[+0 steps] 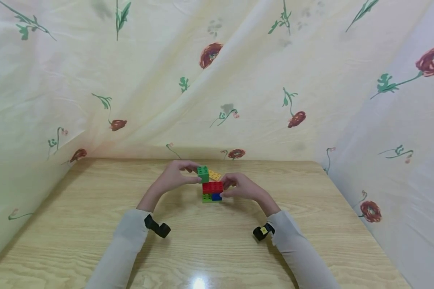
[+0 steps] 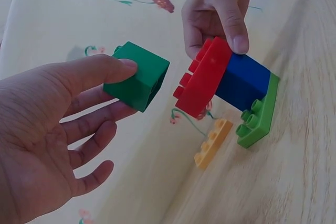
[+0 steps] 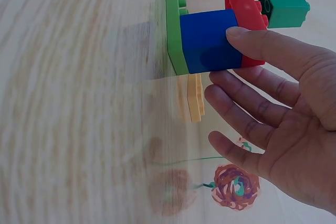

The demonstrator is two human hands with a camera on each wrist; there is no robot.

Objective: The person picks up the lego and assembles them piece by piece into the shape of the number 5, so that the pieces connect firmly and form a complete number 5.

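Observation:
My left hand pinches a dark green building brick between thumb and fingers, holding it above the left end of a small stack. In that stack, a light green flat brick lies on the table as the base. A blue brick sits on its right part, leaving studs bare on the left. On top of the blue one rests a red brick, jutting out to the left. My right hand steadies the stack from the right, thumb on the blue brick and fingers behind. The green brick stays apart from the red.
A yellow-orange flat brick lies on the wooden table just behind the stack. Flower-printed cloth hangs around the table's back and sides. Black wrist cameras are strapped over both sleeves.

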